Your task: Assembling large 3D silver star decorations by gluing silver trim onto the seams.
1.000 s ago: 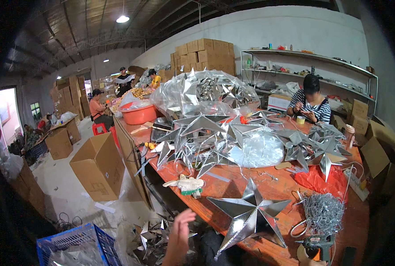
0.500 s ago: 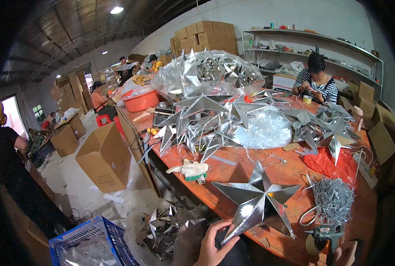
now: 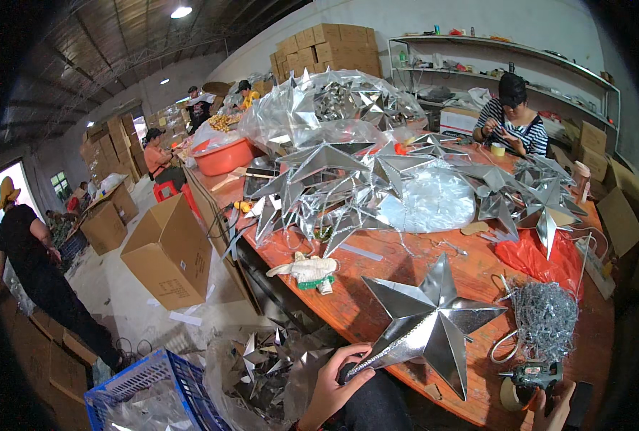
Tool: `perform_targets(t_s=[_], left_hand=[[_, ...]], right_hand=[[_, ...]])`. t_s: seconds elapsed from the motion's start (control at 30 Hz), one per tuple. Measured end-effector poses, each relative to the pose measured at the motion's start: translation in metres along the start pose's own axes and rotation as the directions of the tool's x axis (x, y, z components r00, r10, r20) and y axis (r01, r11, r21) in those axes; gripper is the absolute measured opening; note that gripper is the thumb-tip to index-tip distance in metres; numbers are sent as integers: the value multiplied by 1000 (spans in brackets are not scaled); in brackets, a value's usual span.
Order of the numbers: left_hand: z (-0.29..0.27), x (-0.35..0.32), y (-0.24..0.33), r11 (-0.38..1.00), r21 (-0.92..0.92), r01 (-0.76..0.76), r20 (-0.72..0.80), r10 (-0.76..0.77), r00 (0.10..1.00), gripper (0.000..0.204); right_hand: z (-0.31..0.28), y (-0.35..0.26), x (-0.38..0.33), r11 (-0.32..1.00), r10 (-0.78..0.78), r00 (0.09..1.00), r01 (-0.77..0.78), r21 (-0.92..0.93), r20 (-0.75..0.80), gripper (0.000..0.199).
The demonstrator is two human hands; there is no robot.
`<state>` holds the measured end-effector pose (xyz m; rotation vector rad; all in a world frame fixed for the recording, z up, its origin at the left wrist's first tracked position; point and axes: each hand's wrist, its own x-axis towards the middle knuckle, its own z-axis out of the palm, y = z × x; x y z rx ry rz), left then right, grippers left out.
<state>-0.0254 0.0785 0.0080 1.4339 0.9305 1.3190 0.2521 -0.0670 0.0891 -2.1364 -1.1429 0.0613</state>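
Note:
A large silver five-pointed star (image 3: 434,316) is tilted over the near edge of the table. My left hand (image 3: 337,381) is closed on its lower-left point, where beaded trim runs along one ridge. At the lower right, my right hand (image 3: 551,408) is closed round the handle of a dark hot glue gun (image 3: 535,375); part of the grip is hidden by the fingers. Just beyond the gun lies a tangled heap of silver beaded trim (image 3: 543,320). A tan roll (image 3: 510,395) sits beside the gun, partly covered.
More silver stars (image 3: 327,161) and a clear plastic bag (image 3: 431,205) crowd the red table. A white glove (image 3: 309,269) and red plastic bag (image 3: 538,255) lie nearer. A blue crate (image 3: 169,366) and carton (image 3: 169,251) stand left. A co-worker (image 3: 513,126) sits across.
The star has shifted slightly right and turned a little, its lower point now farther down. My left hand still grips it. The person at far left shows more fully.

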Motion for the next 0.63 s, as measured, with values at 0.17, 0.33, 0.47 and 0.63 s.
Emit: perform_targets(t_s=[0.17, 0.33, 0.47, 0.63], left_hand=[[-3, -4, -1, 1000, -4, 26, 13, -26, 1000, 38], [-5, 1, -9, 999, -40, 6, -28, -7, 1000, 35], [-12, 11, -14, 996, -87, 17, -10, -18, 1000, 34], [-20, 19, -29, 986, -165, 13, 44, -5, 999, 34]], right_hand=[[3, 5, -3, 994, 45, 999, -46, 94, 13, 48], [6, 22, -5, 975, 50, 999, -53, 218, 18, 55], [9, 43, -10, 909, -54, 998, 59, 413, -23, 57], [21, 53, -26, 680, 192, 942, -330, 655, 275, 64]])
